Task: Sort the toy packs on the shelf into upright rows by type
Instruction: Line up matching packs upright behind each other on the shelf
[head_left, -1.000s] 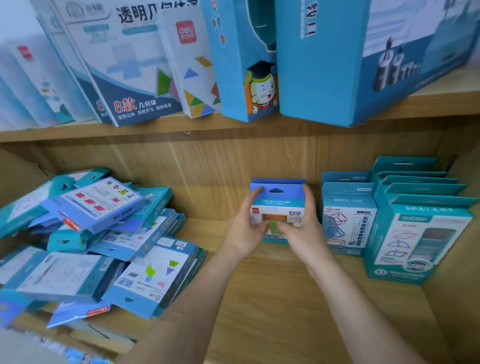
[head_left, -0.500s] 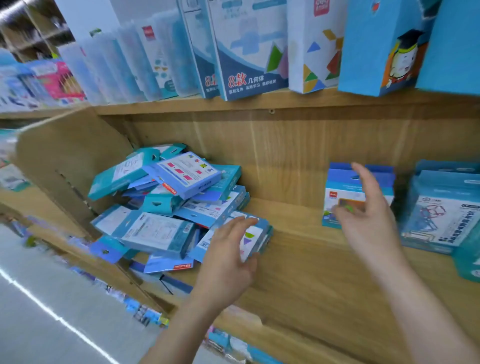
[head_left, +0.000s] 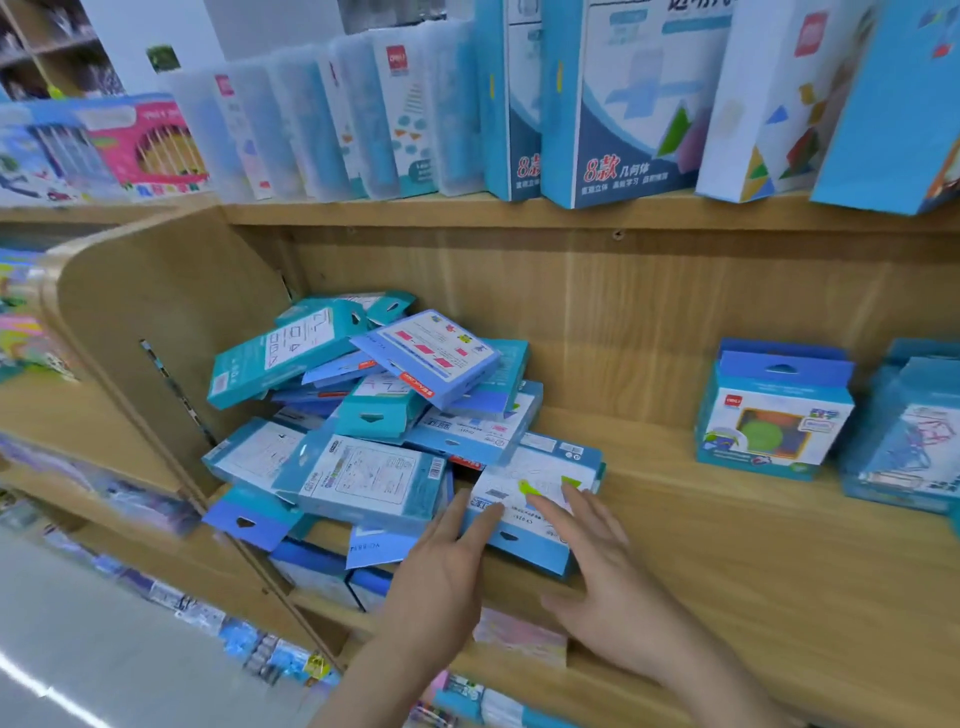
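Left hand (head_left: 441, 587) and right hand (head_left: 608, 587), each grip spread with fingers straight (nothing pinched), touch the front pack (head_left: 540, 483) lying flat on the shelf (head_left: 727, 561) beside the pile (head_left: 374, 395); dragging it free would likely slide overlapping packs off the edge.

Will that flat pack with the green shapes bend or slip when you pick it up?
Likely stiff: the pack is a boxy carton with straight edges. Probably light, being thin. Its smooth printed face might slip from a loose hold.
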